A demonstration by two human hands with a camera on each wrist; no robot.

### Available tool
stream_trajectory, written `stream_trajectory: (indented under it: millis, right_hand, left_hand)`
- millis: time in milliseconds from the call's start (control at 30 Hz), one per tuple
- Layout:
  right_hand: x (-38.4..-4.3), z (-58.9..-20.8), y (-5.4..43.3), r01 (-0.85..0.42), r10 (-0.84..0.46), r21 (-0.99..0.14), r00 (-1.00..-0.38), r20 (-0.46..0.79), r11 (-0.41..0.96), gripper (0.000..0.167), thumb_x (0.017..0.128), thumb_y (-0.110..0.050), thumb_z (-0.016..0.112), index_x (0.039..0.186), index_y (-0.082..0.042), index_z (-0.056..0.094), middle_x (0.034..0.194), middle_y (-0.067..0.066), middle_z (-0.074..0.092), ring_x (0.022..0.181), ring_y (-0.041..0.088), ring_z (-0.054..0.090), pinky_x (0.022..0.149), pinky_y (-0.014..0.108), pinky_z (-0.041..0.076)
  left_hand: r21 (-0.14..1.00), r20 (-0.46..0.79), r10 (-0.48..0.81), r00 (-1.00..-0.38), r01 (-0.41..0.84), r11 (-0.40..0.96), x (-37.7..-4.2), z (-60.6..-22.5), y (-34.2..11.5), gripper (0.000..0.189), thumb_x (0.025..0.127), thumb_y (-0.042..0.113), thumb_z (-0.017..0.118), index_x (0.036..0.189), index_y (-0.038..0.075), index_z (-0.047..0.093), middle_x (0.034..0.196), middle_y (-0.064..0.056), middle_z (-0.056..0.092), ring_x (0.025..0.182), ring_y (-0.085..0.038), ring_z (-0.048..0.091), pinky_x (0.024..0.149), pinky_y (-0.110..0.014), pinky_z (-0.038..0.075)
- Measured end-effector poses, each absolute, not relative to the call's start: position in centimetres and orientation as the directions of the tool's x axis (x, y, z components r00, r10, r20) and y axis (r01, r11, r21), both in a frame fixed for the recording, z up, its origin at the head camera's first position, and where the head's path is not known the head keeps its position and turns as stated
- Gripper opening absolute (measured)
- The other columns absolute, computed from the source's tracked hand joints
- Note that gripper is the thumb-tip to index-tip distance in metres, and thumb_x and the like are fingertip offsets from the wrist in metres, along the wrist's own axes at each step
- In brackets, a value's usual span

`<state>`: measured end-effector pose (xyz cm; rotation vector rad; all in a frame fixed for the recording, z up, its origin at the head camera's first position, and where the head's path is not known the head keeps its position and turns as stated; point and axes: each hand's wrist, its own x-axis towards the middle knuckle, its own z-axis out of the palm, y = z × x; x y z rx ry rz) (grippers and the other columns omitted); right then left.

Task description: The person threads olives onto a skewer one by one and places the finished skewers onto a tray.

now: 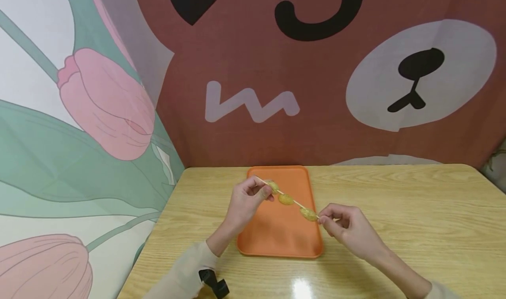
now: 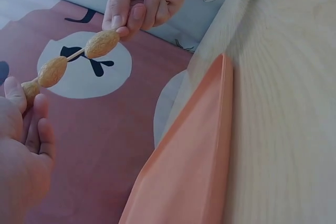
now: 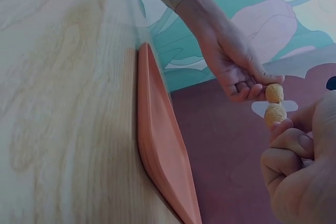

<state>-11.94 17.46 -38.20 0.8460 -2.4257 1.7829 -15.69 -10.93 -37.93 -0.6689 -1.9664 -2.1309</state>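
Note:
A thin wooden skewer (image 1: 298, 204) carries three oval, yellow-brown, rough-skinned pieces, slanting down from left to right above an orange tray (image 1: 276, 242). My left hand (image 1: 246, 202) pinches the piece at the upper left (image 1: 273, 186) between thumb and fingers, and a bit of skewer sticks out past it. The middle piece (image 1: 286, 199) sits close beside that one; the third piece (image 1: 308, 214) is apart, near the other end. My right hand (image 1: 352, 228) pinches that lower right end with thumb and forefinger. In the left wrist view, the right fingertips touch the third piece (image 2: 102, 44).
The tray lies flat on a light wood-grain table (image 1: 415, 211). Behind the table hangs a cloth with a brown bear (image 1: 316, 136), and a flower-printed cloth (image 1: 106, 101) hangs at left. A black device (image 1: 213, 283) is at the left sleeve.

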Motion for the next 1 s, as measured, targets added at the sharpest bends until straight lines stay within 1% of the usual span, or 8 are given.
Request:
stream_trajectory:
  millis: [167,300,400,533,700,800,933,1000]
  right_hand:
    - [-12.4,-38.1,17.5,-0.403,-0.456,-0.893,-0.845,0.278,0.203,0.011,0.102,-0.014,0.065,0.092,-0.013,0.070,0.066,0.008,0.055,0.044,0.006,0.035,0.035,0.025,0.030]
    - [-13.0,-38.0,17.6,-0.373,-0.497,-0.900,-0.839,0.223,0.225,0.013,0.104,-0.020,0.063,0.097,-0.013,0.071,0.074,0.015,0.060,0.050,0.014,0.048,0.041,0.028,0.041]
    - [-13.3,-38.1,17.7,-0.387,-0.508,-0.886,-0.834,0.216,0.257,0.012,0.103,-0.022,0.064,0.101,-0.015,0.074,0.083,0.009,0.067,0.065,0.022,0.060,0.052,0.030,0.050]
    - [-13.8,-38.3,17.2,-0.449,-0.517,-0.846,-0.816,0.258,0.288,0.010,0.099,-0.020,0.070,0.104,-0.019,0.079,0.094,-0.003,0.071,0.076,0.022,0.064,0.062,0.029,0.054]
    - [-14.2,-38.7,15.8,-0.433,-0.557,-0.868,-0.795,0.241,0.244,0.009,0.098,-0.018,0.072,0.104,-0.017,0.079,0.097,0.001,0.071,0.082,0.019,0.066,0.066,0.030,0.058]
    - [-14.4,-38.8,14.6,-0.389,-0.567,-0.893,-0.798,0.204,0.227,0.008,0.098,-0.017,0.071,0.103,-0.014,0.078,0.094,0.006,0.070,0.075,0.019,0.065,0.061,0.031,0.057]
    - [-14.6,-39.4,12.9,-0.337,-0.543,-0.920,-0.820,0.183,0.199,0.009,0.098,-0.013,0.071,0.102,-0.010,0.078,0.091,0.014,0.070,0.066,0.022,0.066,0.058,0.037,0.058]
    - [-14.7,-39.9,12.1,-0.321,-0.530,-0.929,-0.828,0.183,0.181,0.010,0.098,-0.010,0.070,0.103,-0.004,0.077,0.091,0.018,0.070,0.066,0.024,0.068,0.061,0.042,0.059]
  left_hand:
    - [0.938,0.345,0.173,-0.923,0.332,-0.101,-16.0,-37.9,-11.1,0.018,0.099,0.013,0.068,0.102,-0.005,0.066,0.112,-0.016,0.069,0.086,-0.023,0.069,0.086,-0.039,0.058]
    - [0.946,0.324,0.165,-0.932,0.314,-0.084,-16.2,-37.7,-11.5,0.019,0.098,0.012,0.069,0.105,-0.005,0.069,0.122,-0.020,0.066,0.091,-0.025,0.069,0.089,-0.038,0.057]
    - [0.940,0.342,0.166,-0.925,0.335,-0.065,-16.5,-37.5,-11.8,0.018,0.099,0.013,0.069,0.106,-0.003,0.071,0.124,-0.021,0.065,0.094,-0.027,0.069,0.090,-0.040,0.056]
    - [0.932,0.361,0.160,-0.919,0.359,-0.038,-16.9,-37.3,-12.1,0.020,0.100,0.016,0.067,0.112,0.001,0.073,0.117,-0.015,0.068,0.095,-0.029,0.069,0.090,-0.040,0.056]
    - [0.936,0.351,0.118,-0.929,0.351,-0.020,-17.1,-37.3,-12.2,0.030,0.101,0.022,0.066,0.125,0.004,0.072,0.111,-0.011,0.071,0.096,-0.027,0.067,0.090,-0.038,0.056]
    - [0.945,0.328,0.083,-0.941,0.325,-0.042,-17.1,-37.4,-12.3,0.037,0.102,0.026,0.066,0.134,0.009,0.068,0.117,-0.013,0.070,0.101,-0.025,0.066,0.091,-0.037,0.055]
    - [0.953,0.304,0.057,-0.951,0.302,-0.031,-17.5,-37.6,-12.6,0.052,0.104,0.030,0.062,0.153,0.016,0.049,0.126,-0.012,0.067,0.109,-0.027,0.065,0.097,-0.042,0.052]
    - [0.954,0.298,0.044,-0.954,0.298,0.008,-17.7,-37.8,-12.9,0.055,0.106,0.029,0.059,0.157,0.017,0.041,0.127,-0.008,0.067,0.112,-0.030,0.065,0.100,-0.046,0.049]
